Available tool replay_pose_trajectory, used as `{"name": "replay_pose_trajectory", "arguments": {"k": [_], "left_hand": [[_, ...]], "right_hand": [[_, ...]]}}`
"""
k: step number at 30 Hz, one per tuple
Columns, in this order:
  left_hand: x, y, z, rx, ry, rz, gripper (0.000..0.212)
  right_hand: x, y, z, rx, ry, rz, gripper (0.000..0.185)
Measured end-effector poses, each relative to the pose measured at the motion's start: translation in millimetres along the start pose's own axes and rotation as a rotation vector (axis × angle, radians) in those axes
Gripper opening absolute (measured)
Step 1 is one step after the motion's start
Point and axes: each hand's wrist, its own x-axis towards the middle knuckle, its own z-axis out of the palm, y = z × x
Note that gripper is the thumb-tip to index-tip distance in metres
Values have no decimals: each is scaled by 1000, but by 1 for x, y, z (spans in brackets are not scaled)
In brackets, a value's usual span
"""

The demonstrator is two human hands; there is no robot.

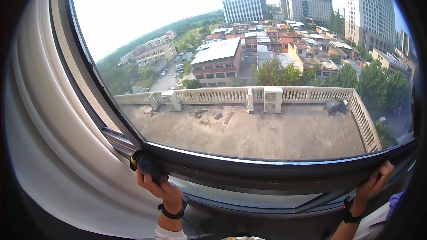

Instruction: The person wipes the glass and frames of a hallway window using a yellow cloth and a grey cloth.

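A dark window sash [267, 178] with a large glass pane [250, 133] fills the view in front of me, its lower rail crossing between both hands. My left hand [156, 185] grips a dark cloth [148, 166] against the lower left corner of the sash. A small black-and-yellow object [134, 160] pokes out beside the cloth; its kind is unclear. At the lower right, my right hand [375, 180] has its fingers curled onto the sash's lower rail. Dark bands circle both wrists.
Pale curtain [36, 100] folds hang along the left side. A metal window track [120, 140] runs beside the sash corner. Below the rail lies a lower frame [247, 206]. Beyond the glass are a flat roof terrace [253, 133], a balustrade [217, 95] and outdoor units [273, 100].
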Motion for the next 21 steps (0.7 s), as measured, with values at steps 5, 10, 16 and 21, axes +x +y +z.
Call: {"name": "replay_pose_trajectory", "arguments": {"k": [5, 10, 16, 21], "left_hand": [[-9, 11, 0, 34, 11, -46, 59], [-13, 59, 27, -55, -54, -16, 56], [-9, 116, 46, -95, -149, 53, 50], [5, 153, 57, -10, -257, 289, 43]], "right_hand": [[3, -8, 1, -11, -36, -32, 12], [9, -31, 17, 35, -38, -47, 9], [27, -27, 6, 137, -164, -170, 11], [46, 20, -6, 73, -97, -176, 9]]}}
